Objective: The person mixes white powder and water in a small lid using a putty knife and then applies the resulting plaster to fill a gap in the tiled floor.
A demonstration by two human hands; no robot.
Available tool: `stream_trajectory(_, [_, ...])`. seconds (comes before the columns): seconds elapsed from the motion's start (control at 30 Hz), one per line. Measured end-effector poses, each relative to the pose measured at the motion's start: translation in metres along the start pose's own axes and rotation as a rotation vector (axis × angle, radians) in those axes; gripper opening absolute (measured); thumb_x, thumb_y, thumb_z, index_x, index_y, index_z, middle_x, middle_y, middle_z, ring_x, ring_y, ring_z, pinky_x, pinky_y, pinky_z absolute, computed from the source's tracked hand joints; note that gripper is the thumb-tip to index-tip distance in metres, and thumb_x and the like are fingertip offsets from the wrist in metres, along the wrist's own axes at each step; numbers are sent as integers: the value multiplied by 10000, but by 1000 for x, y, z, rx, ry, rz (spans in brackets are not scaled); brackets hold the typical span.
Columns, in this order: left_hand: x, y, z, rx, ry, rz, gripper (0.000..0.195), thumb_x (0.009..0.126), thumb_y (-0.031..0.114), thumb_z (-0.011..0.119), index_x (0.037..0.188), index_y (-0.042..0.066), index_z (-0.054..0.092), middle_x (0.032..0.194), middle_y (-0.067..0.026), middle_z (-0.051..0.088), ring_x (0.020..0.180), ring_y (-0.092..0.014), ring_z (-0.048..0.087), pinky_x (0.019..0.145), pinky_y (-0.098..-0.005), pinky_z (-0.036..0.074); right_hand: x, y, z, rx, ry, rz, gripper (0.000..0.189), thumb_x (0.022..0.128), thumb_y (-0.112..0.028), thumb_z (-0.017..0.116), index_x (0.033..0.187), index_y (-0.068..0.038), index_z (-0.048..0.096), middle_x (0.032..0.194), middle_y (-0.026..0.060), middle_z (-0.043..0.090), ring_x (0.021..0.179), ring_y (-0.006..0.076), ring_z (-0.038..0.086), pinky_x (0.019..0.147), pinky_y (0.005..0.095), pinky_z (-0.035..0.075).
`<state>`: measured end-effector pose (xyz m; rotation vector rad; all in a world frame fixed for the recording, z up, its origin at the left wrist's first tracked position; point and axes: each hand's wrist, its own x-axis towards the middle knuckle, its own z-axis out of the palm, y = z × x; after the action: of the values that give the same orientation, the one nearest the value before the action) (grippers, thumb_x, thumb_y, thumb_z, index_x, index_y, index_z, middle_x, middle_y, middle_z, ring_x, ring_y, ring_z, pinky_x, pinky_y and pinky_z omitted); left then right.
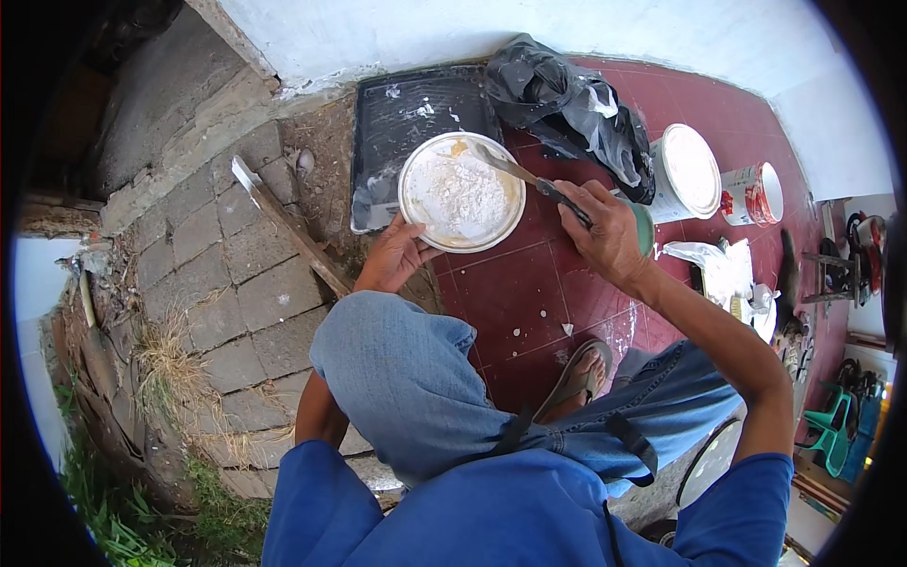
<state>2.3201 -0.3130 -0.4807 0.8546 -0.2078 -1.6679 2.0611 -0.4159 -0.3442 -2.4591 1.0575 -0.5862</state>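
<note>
My left hand (398, 256) grips the near-left rim of a round white plastic lid (405, 186), thumb on top. White powder (468, 188) is heaped in the middle of the lid, with yellowish smears around it. In my right hand (602, 230) is the dark handle of a putty knife (521, 172). Its blade reaches over the far right part of the lid, at the edge of the powder; whether it touches is hard to tell. Beyond the lid lies a black tray (418, 106) with white splashes.
A crumpled black plastic bag (560, 92) lies by the wall. Right of it stand a white bucket (686, 170) with a lid and a smaller red-and-white tub (752, 193). A wooden strip (290, 227) rests on grey pavers (280, 290). White spots dot the red tiles (510, 290).
</note>
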Motion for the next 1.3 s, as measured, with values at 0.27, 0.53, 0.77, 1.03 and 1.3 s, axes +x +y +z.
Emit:
stream_trajectory(0.27, [3,-4,-9,56,-11,-6,474,866,63,475,1306,101,303,1246,-102,465,1088,-257,519,898,-424,456,15,63,-64,258,-188,140,348,813,-220,594,1126,-71,562,865,55,599,661,159,578,588,286,464])
stream_trajectory(0.53, [14,-16,-2,96,-34,-104,451,854,60,499,1272,73,331,1225,-124,482,1051,-273,547,858,-427,490,-126,125,-115,1111,-204,921,443,815,-271,623,1171,-45,485,873,4,557,744,91,521,672,229,420])
stream_trajectory(0.77, [15,-27,19,138,-72,-178,435,855,60,494,1266,65,350,1228,-130,478,1056,-269,544,872,-426,485,-219,146,-78,927,14,1051,254,841,-194,591,1047,-47,573,790,8,573,664,77,498,606,220,399])
stream_trajectory(1.03, [19,-45,23,202,-54,-232,455,857,60,479,1286,73,326,1241,-125,466,1084,-262,525,888,-434,470,-154,164,-76,318,-43,784,249,809,-160,603,1013,-18,625,688,10,554,574,72,453,505,233,373])
stream_trajectory(1.3, [27,-50,34,293,-43,-275,537,840,95,506,1320,68,269,1289,-121,418,1137,-262,480,917,-434,443,-125,191,-62,204,-108,633,251,724,-130,617,951,-35,663,694,90,624,590,130,535,578,286,438])
